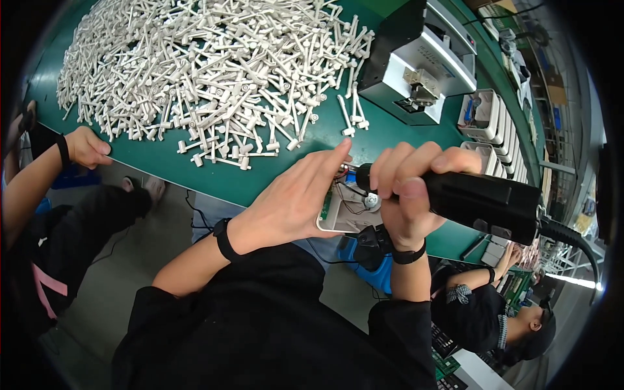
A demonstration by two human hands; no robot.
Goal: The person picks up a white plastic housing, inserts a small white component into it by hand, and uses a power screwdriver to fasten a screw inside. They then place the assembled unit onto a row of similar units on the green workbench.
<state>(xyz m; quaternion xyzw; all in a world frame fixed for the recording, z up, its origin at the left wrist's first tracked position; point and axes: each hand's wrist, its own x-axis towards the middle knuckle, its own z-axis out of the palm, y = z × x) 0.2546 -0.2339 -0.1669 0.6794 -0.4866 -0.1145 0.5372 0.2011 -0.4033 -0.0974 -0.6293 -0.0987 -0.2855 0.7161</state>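
White open housing [330, 223], wires and round metal part inside, at near edge of green desk [234, 182], between both hands, in front of the torso. Left hand [292, 195]: against housing's left side, fingers nearly straight and together, thumb side hidden; cannot tell how far this grip is closed. Right hand [416, 188]: grip wrapped tight round black power screwdriver [487, 203], nose pointing left, just beside left fingertips; tip contact unclear. Black cable [572, 237] from its rear end. Big pile of white plastic parts [201, 71] farther back on desk, a few loose near its edge. Black-and-white machine [416, 71] right of pile; pale bins [484, 114] beyond it. Co-worker's hand [89, 148] on desk edge, far left; another co-worker [478, 318] lower right.
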